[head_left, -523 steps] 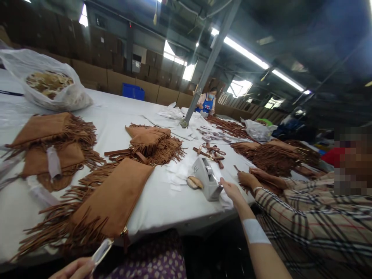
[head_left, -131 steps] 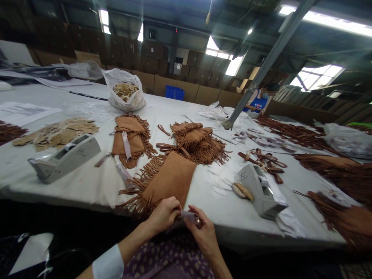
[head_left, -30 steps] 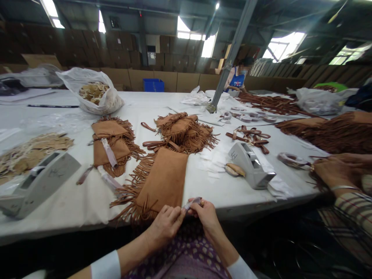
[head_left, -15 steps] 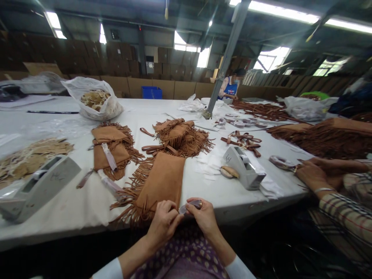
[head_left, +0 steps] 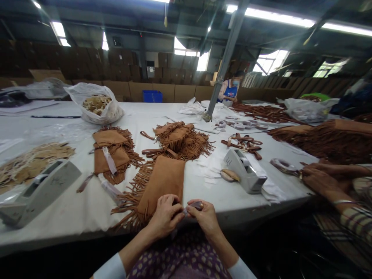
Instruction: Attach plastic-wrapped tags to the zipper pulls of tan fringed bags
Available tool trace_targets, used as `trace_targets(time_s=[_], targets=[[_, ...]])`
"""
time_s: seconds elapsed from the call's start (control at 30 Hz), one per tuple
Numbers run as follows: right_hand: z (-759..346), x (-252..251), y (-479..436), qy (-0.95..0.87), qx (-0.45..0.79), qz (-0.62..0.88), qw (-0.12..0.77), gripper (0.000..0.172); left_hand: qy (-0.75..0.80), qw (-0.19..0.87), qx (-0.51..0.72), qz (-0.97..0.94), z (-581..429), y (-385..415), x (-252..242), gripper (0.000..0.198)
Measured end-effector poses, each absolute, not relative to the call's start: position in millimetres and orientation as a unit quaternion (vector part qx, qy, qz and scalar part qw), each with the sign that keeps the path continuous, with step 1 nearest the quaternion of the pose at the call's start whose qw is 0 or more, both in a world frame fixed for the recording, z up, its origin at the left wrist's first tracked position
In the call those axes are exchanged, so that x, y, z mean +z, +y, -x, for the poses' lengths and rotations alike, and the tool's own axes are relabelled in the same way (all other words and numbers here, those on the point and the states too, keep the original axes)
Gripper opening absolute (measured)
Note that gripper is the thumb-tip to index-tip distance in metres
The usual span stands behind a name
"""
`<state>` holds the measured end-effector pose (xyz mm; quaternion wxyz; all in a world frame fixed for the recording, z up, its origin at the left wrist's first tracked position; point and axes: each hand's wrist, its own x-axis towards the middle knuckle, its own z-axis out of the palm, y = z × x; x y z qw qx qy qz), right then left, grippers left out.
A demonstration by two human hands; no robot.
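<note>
At the table's front edge, my right hand (head_left: 205, 216) pinches a small strap (head_left: 198, 205) in thin pale wrapping, with a bit of gold metal at its far end. My left hand (head_left: 165, 213) is closed at the near end of the same wrapped strap, its fingertips meeting those of my right hand. Fingers hide most of the strap. Just beyond my left hand lies a tan fringed suede bag (head_left: 162, 182), its fringe spreading to the left. A pile of similar fringed bags (head_left: 180, 139) sits behind it.
Grey tape dispensers stand at right (head_left: 245, 170) and left (head_left: 40, 193). Two fringed bags (head_left: 112, 155) with wrapped straps lie left of centre. Loose brown straps (head_left: 242, 143) lie behind the right dispenser. A co-worker's hands (head_left: 322, 180) work at the right; a metal post (head_left: 223, 58) rises beyond.
My left hand has shifted slightly, and its fingers now cover more of the wrapped strap. My right hand keeps its pinch. The co-worker's hands have moved a little right.
</note>
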<state>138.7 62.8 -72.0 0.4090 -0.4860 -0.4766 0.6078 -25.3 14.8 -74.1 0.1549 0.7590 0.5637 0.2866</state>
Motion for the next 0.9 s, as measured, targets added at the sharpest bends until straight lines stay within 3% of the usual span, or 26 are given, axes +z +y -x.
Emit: trace_targets(time_s=[0.43,0.67,0.9], targets=[[-152,-78,77,-0.443,0.659,0.451,0.407,0.035,0.584,0.158,0.308,-0.735,15,17,-81,0.010],[-186,-67,105,-0.378,0.574,0.503,0.524,0.043,0.579,0.188,0.327,-0.723,18,19,-83,0.011],[-171,-75,77,-0.460,0.641,0.481,0.383,0.049,0.575,0.181,0.327,-0.728,17,20,-87,0.011]])
